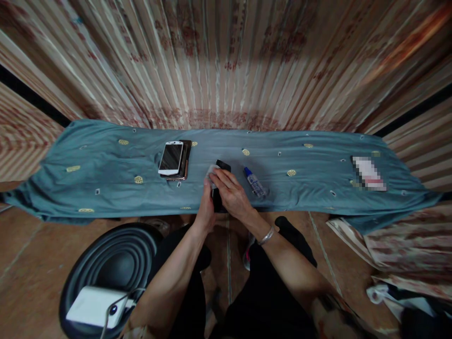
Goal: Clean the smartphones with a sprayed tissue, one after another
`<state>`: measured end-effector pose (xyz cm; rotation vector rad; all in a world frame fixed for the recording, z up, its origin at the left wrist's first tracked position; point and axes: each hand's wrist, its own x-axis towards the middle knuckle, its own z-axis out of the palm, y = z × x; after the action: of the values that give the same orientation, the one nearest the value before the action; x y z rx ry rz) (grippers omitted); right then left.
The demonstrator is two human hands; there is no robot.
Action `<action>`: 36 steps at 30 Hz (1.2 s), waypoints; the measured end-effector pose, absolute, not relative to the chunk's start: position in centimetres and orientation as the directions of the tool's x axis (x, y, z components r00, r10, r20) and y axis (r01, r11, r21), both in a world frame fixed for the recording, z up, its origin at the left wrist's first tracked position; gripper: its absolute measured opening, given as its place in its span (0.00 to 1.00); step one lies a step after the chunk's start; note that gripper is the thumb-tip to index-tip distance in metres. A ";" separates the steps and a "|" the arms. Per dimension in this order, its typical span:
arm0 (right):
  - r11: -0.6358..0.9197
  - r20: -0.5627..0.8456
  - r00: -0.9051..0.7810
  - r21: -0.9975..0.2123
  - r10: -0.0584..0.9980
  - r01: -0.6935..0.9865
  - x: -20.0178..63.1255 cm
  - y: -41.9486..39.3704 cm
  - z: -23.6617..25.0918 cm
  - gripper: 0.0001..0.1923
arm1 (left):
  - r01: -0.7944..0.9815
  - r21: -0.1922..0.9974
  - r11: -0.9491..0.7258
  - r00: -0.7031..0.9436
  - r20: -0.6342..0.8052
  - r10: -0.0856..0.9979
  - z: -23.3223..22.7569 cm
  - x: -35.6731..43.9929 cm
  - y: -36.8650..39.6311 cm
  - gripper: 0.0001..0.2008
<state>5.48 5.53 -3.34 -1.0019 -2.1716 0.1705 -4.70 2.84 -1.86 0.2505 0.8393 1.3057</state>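
Observation:
At the front edge of the cloth-covered table, my left hand (pixel 205 205) is closed around a black flat object that looks like a phone (pixel 216 200). My right hand (pixel 231 193) lies over that phone, its fingers pressing a pale wipe or cloth (pixel 211 172) against it. Much of the phone and the wipe is hidden under my fingers. Just right of my hands lies a small clear bottle (pixel 257 185) with a blue cap. To the left, a white phone (pixel 171 158) rests on top of a stack with darker phones (pixel 185 165) beneath.
A blurred-out white and red item (pixel 369 173) lies at the table's right. The teal cloth (pixel 106 188) is wrinkled and hangs over the edges. Striped curtains (pixel 226 61) stand behind. On the floor at left, a black round ridged object (pixel 120 263) carries a white box (pixel 95 306) with a cable.

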 end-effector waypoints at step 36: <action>0.527 0.490 -0.266 -0.535 0.830 0.660 7.3 8.1 -4.4 0.27 | -0.790 0.488 0.370 0.062 -0.537 0.841 0.1 -5.3 2.9 0.23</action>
<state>7.34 8.09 -4.38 -1.2088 -2.0131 0.2873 -5.32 2.94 0.12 0.0713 0.8677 1.2349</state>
